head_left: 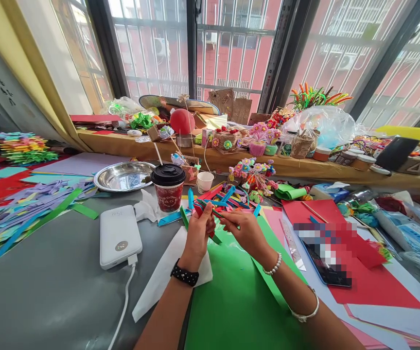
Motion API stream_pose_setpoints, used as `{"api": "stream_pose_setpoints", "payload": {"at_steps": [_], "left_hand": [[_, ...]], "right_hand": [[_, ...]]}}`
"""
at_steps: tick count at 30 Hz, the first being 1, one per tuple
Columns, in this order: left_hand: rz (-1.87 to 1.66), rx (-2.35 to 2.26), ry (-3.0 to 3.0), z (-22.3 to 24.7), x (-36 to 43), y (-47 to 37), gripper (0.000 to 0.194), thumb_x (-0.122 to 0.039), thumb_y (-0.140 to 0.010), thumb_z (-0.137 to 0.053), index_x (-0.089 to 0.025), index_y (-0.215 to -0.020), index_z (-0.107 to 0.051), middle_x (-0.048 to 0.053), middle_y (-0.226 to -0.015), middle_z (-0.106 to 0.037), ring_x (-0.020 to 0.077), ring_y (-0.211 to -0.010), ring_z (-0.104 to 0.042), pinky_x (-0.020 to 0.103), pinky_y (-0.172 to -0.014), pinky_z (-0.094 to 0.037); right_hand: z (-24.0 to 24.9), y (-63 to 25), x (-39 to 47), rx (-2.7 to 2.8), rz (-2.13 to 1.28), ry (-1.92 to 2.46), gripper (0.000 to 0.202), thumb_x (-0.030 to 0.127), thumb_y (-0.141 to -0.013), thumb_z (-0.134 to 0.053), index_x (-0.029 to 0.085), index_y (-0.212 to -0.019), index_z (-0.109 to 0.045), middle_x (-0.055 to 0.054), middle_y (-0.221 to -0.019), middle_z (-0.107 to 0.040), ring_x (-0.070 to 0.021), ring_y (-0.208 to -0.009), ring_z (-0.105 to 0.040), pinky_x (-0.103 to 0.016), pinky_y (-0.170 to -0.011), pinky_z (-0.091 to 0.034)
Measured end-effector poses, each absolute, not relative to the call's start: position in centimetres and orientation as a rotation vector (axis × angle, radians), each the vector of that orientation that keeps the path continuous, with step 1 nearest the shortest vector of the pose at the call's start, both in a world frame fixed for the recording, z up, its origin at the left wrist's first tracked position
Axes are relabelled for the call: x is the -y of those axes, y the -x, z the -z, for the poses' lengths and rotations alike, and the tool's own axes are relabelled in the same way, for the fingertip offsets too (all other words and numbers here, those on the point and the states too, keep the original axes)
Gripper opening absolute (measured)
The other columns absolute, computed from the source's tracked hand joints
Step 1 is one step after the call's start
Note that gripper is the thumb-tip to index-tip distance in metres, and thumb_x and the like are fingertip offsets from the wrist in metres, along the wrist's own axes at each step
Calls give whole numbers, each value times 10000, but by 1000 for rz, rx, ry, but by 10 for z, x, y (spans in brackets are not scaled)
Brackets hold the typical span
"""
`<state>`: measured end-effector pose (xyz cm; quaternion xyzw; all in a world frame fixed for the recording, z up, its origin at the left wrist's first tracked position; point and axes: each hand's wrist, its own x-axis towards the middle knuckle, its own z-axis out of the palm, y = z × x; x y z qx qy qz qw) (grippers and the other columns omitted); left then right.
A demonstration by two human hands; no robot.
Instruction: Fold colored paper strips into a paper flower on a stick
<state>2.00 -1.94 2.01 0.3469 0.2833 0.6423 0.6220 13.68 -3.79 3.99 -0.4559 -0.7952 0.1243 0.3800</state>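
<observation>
My left hand (198,234), with a black dotted band at the wrist, is closed around a small bundle of red and green paper strips (213,237). Close on its right, my right hand (244,228) pinches a thin dark stick or strip end that runs into the same bundle. Its wrist carries a pearl bracelet and a silver bangle. Both hands are over the top end of a large green sheet (232,291). White tissue paper (162,277) lies under my left wrist. Blue and red folded strips (228,194) are just beyond the hands.
A lidded dark red cup (168,192) and a steel dish (122,177) stand behind left. A white power bank (120,238) trails a cable. At right are a phone (332,272), a clear ruler (292,243) and red paper (377,287). Paper strips (45,199) pile up left.
</observation>
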Motion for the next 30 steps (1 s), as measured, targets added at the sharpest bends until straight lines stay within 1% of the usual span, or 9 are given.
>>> {"api": "stream_pose_setpoints", "payload": {"at_steps": [5, 9, 13, 17, 20, 23, 25, 27, 30], "left_hand": [[-1470, -682, -825, -21, 19, -19, 415, -438, -632, -596, -167, -515, -305, -110, -409, -180, 10, -344, -154, 160, -341, -126], [-1408, -745, -873, -21, 20, -19, 437, -476, -629, -578, -173, -506, -289, -108, -402, -179, 10, -328, -165, 166, -332, -116], [-1372, -766, -908, -19, 21, -24, 422, -447, -601, -613, -174, -520, -302, -112, -400, -191, 7, -317, -170, 161, -327, -116], [-1335, -740, -892, -21, 22, -26, 363, -408, -611, -618, -167, -561, -351, -118, -401, -193, 5, -313, -154, 151, -328, -99], [-1357, -635, -818, -23, 21, -24, 299, -373, -640, -604, -158, -603, -400, -104, -429, -254, 11, -342, -218, 141, -347, -185], [-1366, -542, -734, -24, 19, -20, 236, -327, -634, -613, -147, -713, -482, -82, -483, -345, 26, -400, -314, 152, -408, -294], [-1370, -533, -729, -22, 18, -19, 235, -312, -633, -616, -137, -754, -513, -73, -505, -377, 30, -423, -341, 157, -430, -321], [-1382, -562, -747, -20, 18, -18, 226, -320, -640, -612, -133, -737, -529, -61, -518, -411, 37, -444, -376, 163, -451, -344], [-1408, -657, -759, -17, 18, -18, 228, -341, -645, -607, -135, -727, -551, -27, -577, -501, 63, -513, -466, 179, -495, -384]], "right_hand": [[-38, -135, 40, 2007, -280, 1165, 198, 185, -790, -458, 171, -832, -651, -41, -693, -648, -123, -595, -553, -218, -567, -406], [-39, -135, 42, 1991, -289, 1218, 169, 154, -736, -490, 180, -791, -648, -24, -678, -651, -112, -543, -534, -212, -532, -398], [-36, -134, 41, 1924, -338, 1231, 145, 188, -725, -512, 181, -806, -633, -22, -704, -649, -124, -582, -554, -221, -548, -406], [-36, -135, 38, 1869, -382, 1254, 150, 225, -749, -495, 171, -728, -634, -30, -651, -638, -129, -565, -551, -231, -542, -403], [-40, -140, 35, 1745, -630, 1224, 178, 269, -747, -498, 150, -698, -621, -30, -587, -621, -128, -533, -552, -226, -512, -408], [-46, -146, 33, 1585, -886, 1167, 216, 327, -720, -525, 137, -679, -617, -28, -570, -609, -120, -514, -535, -227, -498, -407], [-49, -149, 32, 1532, -987, 1131, 250, 360, -702, -537, 132, -639, -620, -24, -566, -597, -110, -509, -510, -232, -506, -396], [-51, -150, 32, 1492, -1076, 1088, 279, 386, -687, -544, 128, -614, -622, -20, -566, -585, -101, -514, -492, -237, -519, -387], [-50, -148, 33, 1433, -1176, 1047, 291, 406, -672, -553, 127, -643, -633, -10, -571, -572, -92, -523, -473, -240, -539, -382]]}}
